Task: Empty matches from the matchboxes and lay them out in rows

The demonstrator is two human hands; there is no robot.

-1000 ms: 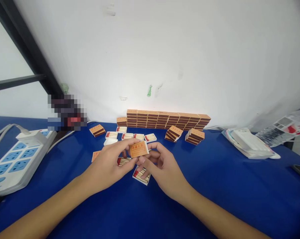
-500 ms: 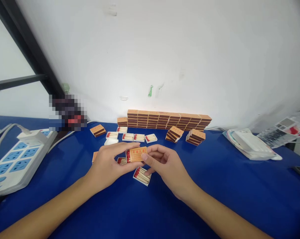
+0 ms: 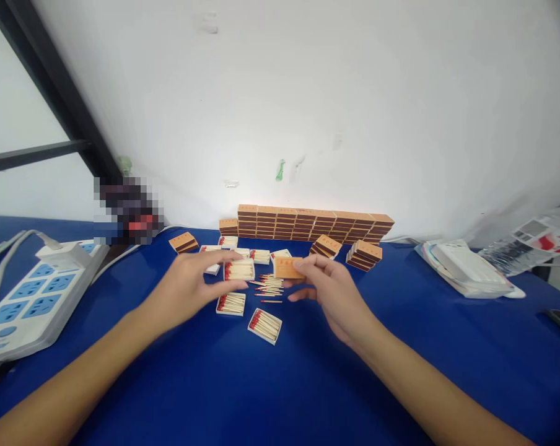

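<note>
**Head cam: matchbox in two halves, one in each hand**

Head view looks down over both forearms onto a blue table top (image 3: 308, 384). My landmark for everything is the long wall of stacked orange matchboxes (image 3: 308, 224) at the back.

The left hand (image 3: 187, 291) is out in front of the wall's left end. Its thumb and fingertips are pinched on a small white cardboard tray of red-tipped matches (image 3: 239, 270), held roughly level. The right hand (image 3: 336, 291) is in front of the wall's middle, with thumb and forefinger clamped on a flat orange cardboard sleeve (image 3: 288, 267). Its other fingers hang loose and a bit spread. Tray and sleeve are near each other but apart.

Below that gap, nearer me than the wall, lies a scatter of loose matches (image 3: 268, 286), and two more filled trays (image 3: 231, 303) lie nearer still. Small orange stacks (image 3: 325, 248) sit just in front of the wall's right half. A white and blue power strip (image 3: 29, 297) is well off to the wall's left, and clear plastic packets (image 3: 466, 269) are off to its right.

My read is that we're at the stage where drawer and cover are separate, both gripped. Any move with that full tray calls for keeping it flat, or the matches tip out. If the two are to meet, the sleeve's open end has to line up square with the tray's short end.
</note>
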